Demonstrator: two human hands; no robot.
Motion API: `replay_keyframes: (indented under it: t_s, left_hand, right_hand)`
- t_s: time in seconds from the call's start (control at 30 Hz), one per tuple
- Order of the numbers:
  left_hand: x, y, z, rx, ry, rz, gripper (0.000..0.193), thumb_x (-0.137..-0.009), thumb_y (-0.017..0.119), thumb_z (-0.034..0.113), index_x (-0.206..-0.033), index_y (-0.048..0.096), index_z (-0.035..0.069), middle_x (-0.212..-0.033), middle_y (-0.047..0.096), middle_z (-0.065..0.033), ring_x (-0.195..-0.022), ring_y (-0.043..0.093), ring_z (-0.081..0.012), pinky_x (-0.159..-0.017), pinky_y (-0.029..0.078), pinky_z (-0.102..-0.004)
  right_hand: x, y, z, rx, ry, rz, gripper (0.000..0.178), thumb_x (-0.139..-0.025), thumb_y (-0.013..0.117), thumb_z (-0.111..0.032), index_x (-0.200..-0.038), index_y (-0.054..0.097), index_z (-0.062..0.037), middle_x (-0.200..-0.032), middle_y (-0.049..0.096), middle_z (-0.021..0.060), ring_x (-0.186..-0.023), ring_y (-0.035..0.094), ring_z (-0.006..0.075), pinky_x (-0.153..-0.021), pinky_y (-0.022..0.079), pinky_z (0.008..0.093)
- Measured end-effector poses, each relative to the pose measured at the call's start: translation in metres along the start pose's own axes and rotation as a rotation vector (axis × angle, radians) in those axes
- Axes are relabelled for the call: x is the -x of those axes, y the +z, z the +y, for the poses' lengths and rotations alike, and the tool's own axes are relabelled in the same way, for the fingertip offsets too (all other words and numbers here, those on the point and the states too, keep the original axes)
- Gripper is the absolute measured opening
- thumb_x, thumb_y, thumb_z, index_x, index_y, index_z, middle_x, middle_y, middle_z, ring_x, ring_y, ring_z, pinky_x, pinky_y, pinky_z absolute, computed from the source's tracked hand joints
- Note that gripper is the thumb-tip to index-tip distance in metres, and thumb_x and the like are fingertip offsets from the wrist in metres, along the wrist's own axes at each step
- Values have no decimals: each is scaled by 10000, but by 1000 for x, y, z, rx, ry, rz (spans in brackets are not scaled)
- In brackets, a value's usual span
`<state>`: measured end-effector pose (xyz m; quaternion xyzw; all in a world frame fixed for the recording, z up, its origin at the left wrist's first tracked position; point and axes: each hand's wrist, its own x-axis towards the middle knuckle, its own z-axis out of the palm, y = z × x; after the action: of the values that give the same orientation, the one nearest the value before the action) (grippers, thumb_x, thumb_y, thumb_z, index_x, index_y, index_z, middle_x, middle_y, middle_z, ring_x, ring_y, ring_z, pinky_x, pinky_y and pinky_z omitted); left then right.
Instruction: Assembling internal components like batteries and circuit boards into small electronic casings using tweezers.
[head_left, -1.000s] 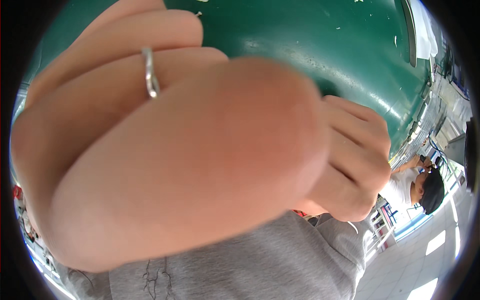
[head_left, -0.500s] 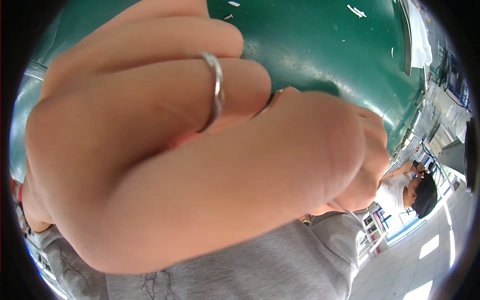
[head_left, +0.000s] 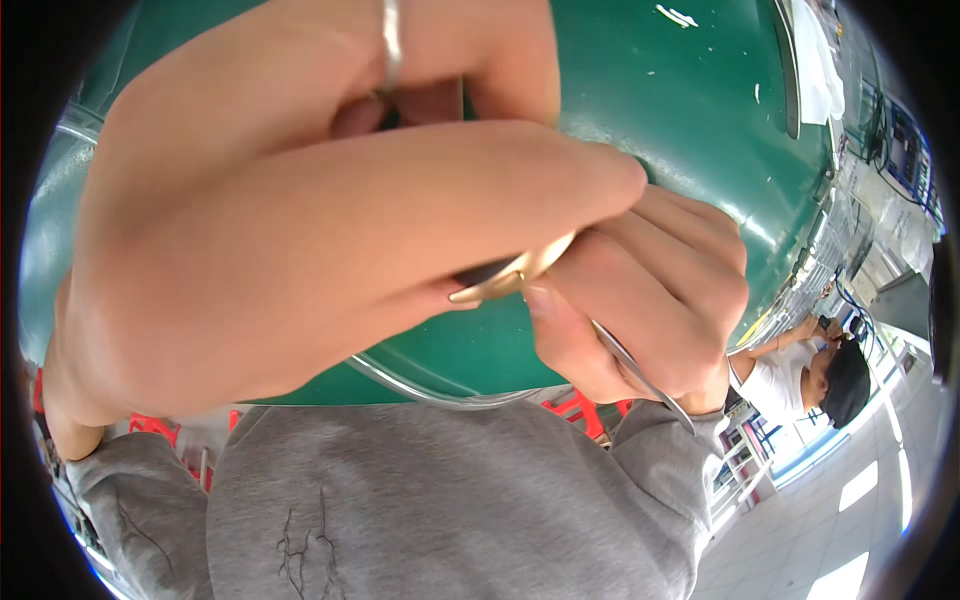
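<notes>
My left hand [head_left: 310, 220], with a silver ring on one finger, fills much of the view. Its fingers are closed on a small shiny gold-coloured piece [head_left: 545, 258] with a dark part; most of it is hidden behind the fingers. Against that piece, on the right, presses my right hand [head_left: 660, 290], its thumb tip touching the gold edge. A slim metal tool [head_left: 637, 370] is gripped in its curled fingers, the flat end sticking out toward the wrist. The tool's working tip is hidden, so its exact kind does not show.
Both hands are above a green work surface [head_left: 680, 110] with small white scraps [head_left: 676, 16] on it. A clear rounded rim [head_left: 430, 398] runs along its near edge, with red stools [head_left: 575, 412] beyond. White sheeting [head_left: 818, 70] lies far right; another person [head_left: 800, 375] sits at the right.
My left hand has shifted up and away from my body, and its grip has loosened into a more arched shape. The gold-coloured piece, the right fingers and the metal tool now show.
</notes>
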<state>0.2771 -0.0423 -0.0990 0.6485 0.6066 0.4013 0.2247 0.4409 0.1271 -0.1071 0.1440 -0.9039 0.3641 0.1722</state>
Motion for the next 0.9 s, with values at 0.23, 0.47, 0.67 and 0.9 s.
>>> replay_keyframes:
  t_s: [0.23, 0.47, 0.67, 0.9]
  left_hand:
    - [-7, -2, -4, 33, 16, -96, 577, -770, 753, 271, -1205, 646, -93, -1159, 612, -233, -897, 652, -276, -706, 538, -337]
    - [-8, -17, 10, 12, -141, -187, 579, -781, 747, 283, -1206, 639, -95, -1142, 625, -222, -958, 647, -309, -781, 537, -375]
    - [-3, -10, 4, 39, -122, -144, 596, -788, 757, 271, -1243, 617, -87, -1205, 624, -229, -1023, 651, -321, -837, 544, -378]
    - [-2, -24, 16, 145, -236, -32, 572, -847, 627, -27, -1405, 501, -22, -1339, 589, -156, -1175, 596, -239, -939, 509, -319]
  right_hand:
    - [8, -3, 0, -11, 58, -64, 155, -678, 735, -52, -703, 605, 29, -602, 548, 120, -460, 520, 241, -399, 387, 314]
    - [0, -3, 6, -85, 46, -20, 144, -707, 734, -43, -703, 606, 22, -580, 511, 96, -448, 485, 228, -382, 341, 323]
    - [1, -22, 13, 31, -1, -22, 137, -716, 759, -39, -737, 637, 19, -591, 526, 81, -462, 504, 227, -392, 358, 321]
    - [17, -74, 18, 814, -151, -88, 243, -733, 741, -185, -938, 651, -91, -757, 547, -23, -657, 566, 119, -549, 487, 260]
